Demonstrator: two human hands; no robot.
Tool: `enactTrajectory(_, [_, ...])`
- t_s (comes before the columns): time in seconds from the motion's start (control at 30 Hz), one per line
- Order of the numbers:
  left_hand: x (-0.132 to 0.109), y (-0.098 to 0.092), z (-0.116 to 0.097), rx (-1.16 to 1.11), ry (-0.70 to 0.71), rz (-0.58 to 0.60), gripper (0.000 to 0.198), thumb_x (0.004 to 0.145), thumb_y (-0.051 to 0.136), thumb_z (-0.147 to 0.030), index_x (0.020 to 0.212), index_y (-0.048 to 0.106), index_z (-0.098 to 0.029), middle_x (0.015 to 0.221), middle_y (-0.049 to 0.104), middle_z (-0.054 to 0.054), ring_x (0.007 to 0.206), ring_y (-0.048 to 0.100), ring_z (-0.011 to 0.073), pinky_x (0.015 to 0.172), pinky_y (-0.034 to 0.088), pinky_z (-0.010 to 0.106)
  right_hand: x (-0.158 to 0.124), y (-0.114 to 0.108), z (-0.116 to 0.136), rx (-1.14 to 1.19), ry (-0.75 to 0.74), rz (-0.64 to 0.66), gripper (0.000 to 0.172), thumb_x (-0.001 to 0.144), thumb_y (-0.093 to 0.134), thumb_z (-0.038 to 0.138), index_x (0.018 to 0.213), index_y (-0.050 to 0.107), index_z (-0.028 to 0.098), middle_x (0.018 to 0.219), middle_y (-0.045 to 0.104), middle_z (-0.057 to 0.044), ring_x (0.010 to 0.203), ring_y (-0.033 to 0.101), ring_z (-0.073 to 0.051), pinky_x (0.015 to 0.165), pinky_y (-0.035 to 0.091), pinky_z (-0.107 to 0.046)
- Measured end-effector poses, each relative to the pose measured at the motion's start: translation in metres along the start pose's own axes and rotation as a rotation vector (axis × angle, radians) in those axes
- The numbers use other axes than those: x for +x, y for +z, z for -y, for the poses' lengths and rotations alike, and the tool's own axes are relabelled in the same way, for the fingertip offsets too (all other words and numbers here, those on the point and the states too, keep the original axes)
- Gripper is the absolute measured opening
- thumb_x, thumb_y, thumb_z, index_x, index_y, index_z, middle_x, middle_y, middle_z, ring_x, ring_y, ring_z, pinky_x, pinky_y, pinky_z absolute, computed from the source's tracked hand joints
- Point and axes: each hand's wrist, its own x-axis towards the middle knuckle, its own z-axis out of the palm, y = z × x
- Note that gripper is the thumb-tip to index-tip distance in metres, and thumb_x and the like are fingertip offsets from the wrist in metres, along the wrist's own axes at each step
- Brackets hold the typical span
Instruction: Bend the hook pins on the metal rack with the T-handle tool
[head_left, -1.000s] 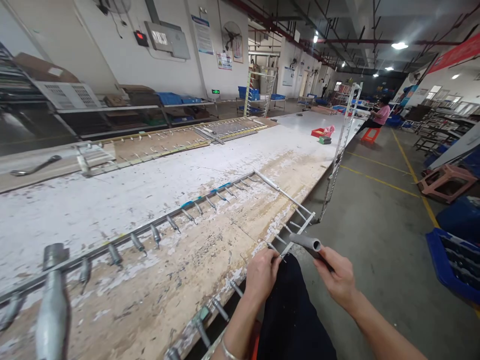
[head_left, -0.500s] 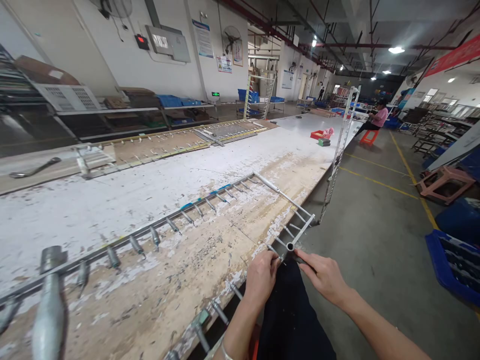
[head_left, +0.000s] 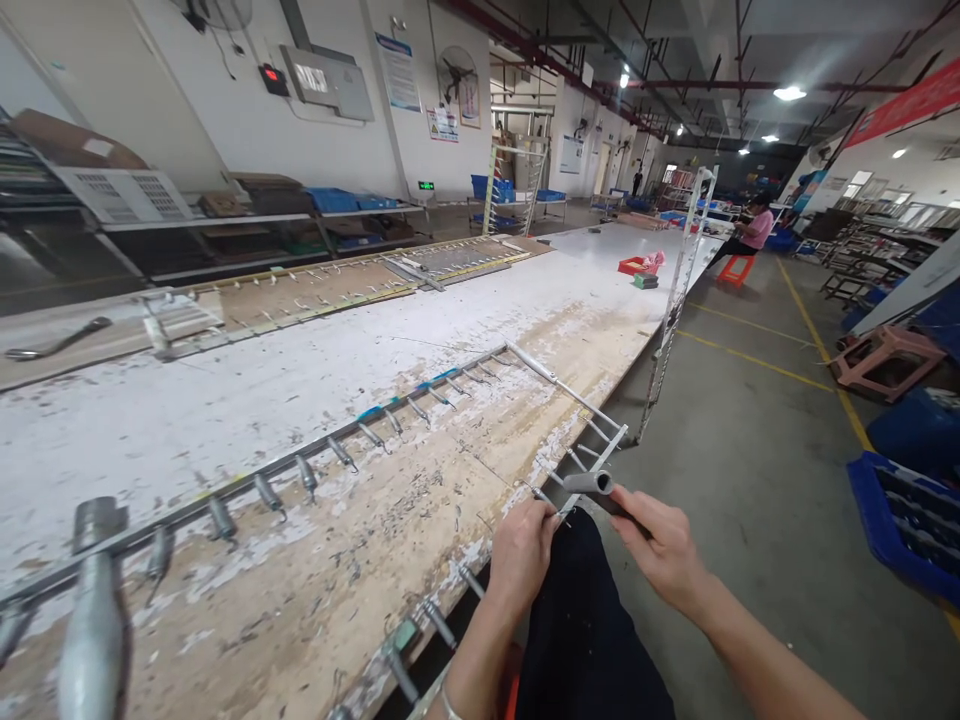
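Observation:
My left hand (head_left: pixel 523 548) is closed at the near rail of a metal frame (head_left: pixel 592 472), its fingers pinched on the end of a small coil spring (head_left: pixel 541 494). The fingers partly hide that spring. My right hand (head_left: pixel 660 543) is wrapped around the dark handle of a hammer with a hollow, tube-shaped metal head (head_left: pixel 587 484). The head is just above the near rail, to the right of my left fingers. More grey springs (head_left: pixel 341 452) hang from the far rail (head_left: pixel 262 468), their free hooks lying toward me.
The frame lies on a long, worn white table (head_left: pixel 420 520). A large pale metal tool (head_left: pixel 97 610) stands at the near left. Farther off are another spring-lined frame (head_left: pixel 315 280), an upright frame (head_left: pixel 675 300), a red tray (head_left: pixel 637 265) and a seated person (head_left: pixel 754 228). A blue crate (head_left: pixel 892 520) stands right.
The hammer head has risen and turned, so its side now shows rather than just its round end. My right hand has shifted slightly right; my left hand stays at the rail.

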Motion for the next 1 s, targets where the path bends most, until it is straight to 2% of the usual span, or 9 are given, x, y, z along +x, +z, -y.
enactTrajectory(0.07, [-0.0002, -0.0003, -0.0001, 0.006, 0.001, 0.009, 0.022, 0.092, 0.043, -0.025, 0.086, 0.063, -0.019, 0.084, 0.065, 0.006, 0.082, 0.061, 0.0197, 0.073, 0.044, 0.029, -0.0003, 0.0034, -0.0013, 0.001, 0.001, 0.020, 0.037, 0.100, 0.040, 0.029, 0.132, 0.057, 0.024, 0.081, 0.070, -0.004, 0.069, 0.065, -0.015, 0.063, 0.050, -0.024])
enactTrajectory(0.17, [-0.0005, -0.0014, -0.0005, 0.019, 0.019, 0.015, 0.027, 0.094, 0.039, -0.027, 0.086, 0.063, -0.019, 0.084, 0.064, 0.007, 0.080, 0.061, 0.0194, 0.072, 0.044, 0.029, -0.0001, 0.0073, -0.0031, -0.067, 0.019, 0.128, 0.034, 0.099, 0.042, 0.032, 0.128, 0.060, 0.027, 0.079, 0.071, -0.002, 0.068, 0.066, -0.015, 0.060, 0.051, -0.023])
enactTrajectory(0.3, [-0.0008, -0.0023, -0.0010, 0.008, 0.028, 0.009, 0.024, 0.094, 0.041, -0.026, 0.087, 0.063, -0.019, 0.083, 0.065, 0.006, 0.081, 0.061, 0.0189, 0.072, 0.044, 0.029, 0.0021, 0.0058, -0.0022, -0.012, 0.007, 0.054, 0.037, 0.100, 0.041, 0.030, 0.133, 0.055, 0.024, 0.090, 0.072, -0.005, 0.077, 0.068, -0.016, 0.069, 0.052, -0.025])
enactTrajectory(0.37, [-0.0008, -0.0019, -0.0005, 0.011, 0.022, 0.008, 0.024, 0.094, 0.042, -0.026, 0.086, 0.063, -0.020, 0.083, 0.064, 0.006, 0.080, 0.061, 0.0187, 0.072, 0.044, 0.028, 0.0025, 0.0052, -0.0017, -0.030, -0.007, 0.060, 0.037, 0.100, 0.040, 0.031, 0.133, 0.056, 0.024, 0.086, 0.071, -0.005, 0.073, 0.067, -0.016, 0.066, 0.052, -0.024])
enactTrajectory(0.5, [-0.0003, -0.0008, 0.0006, 0.034, 0.031, 0.003, 0.024, 0.094, 0.042, -0.026, 0.084, 0.063, -0.019, 0.082, 0.064, 0.006, 0.080, 0.061, 0.0188, 0.071, 0.044, 0.028, 0.0015, 0.0053, -0.0015, -0.127, -0.008, 0.163, 0.035, 0.100, 0.041, 0.032, 0.127, 0.062, 0.025, 0.073, 0.069, -0.003, 0.063, 0.065, -0.016, 0.056, 0.049, -0.024])
enactTrajectory(0.67, [0.0003, -0.0015, -0.0005, 0.027, 0.026, 0.009, 0.019, 0.091, 0.046, -0.021, 0.084, 0.063, -0.019, 0.082, 0.064, 0.005, 0.081, 0.061, 0.0191, 0.072, 0.044, 0.028, 0.0005, 0.0046, -0.0031, 0.043, -0.001, -0.012, 0.036, 0.099, 0.042, 0.028, 0.132, 0.056, 0.023, 0.090, 0.071, -0.005, 0.077, 0.067, -0.016, 0.068, 0.052, -0.024])
enactTrajectory(0.83, [-0.0011, -0.0016, -0.0010, 0.040, 0.034, -0.005, 0.020, 0.091, 0.046, -0.020, 0.084, 0.064, -0.019, 0.083, 0.065, 0.006, 0.081, 0.061, 0.0192, 0.072, 0.045, 0.029, 0.0005, 0.0093, -0.0069, -0.102, 0.019, 0.136, 0.035, 0.099, 0.042, 0.031, 0.128, 0.061, 0.025, 0.078, 0.071, -0.003, 0.069, 0.067, -0.016, 0.062, 0.051, -0.023])
enactTrajectory(1.0, [-0.0032, -0.0014, -0.0003, 0.064, 0.065, -0.033, 0.019, 0.090, 0.048, -0.021, 0.083, 0.065, -0.019, 0.084, 0.065, 0.006, 0.081, 0.061, 0.0185, 0.071, 0.045, 0.029, -0.0001, 0.0089, -0.0052, 0.029, 0.012, -0.039, 0.036, 0.099, 0.042, 0.028, 0.132, 0.056, 0.022, 0.086, 0.070, -0.006, 0.075, 0.066, -0.016, 0.068, 0.051, -0.024])
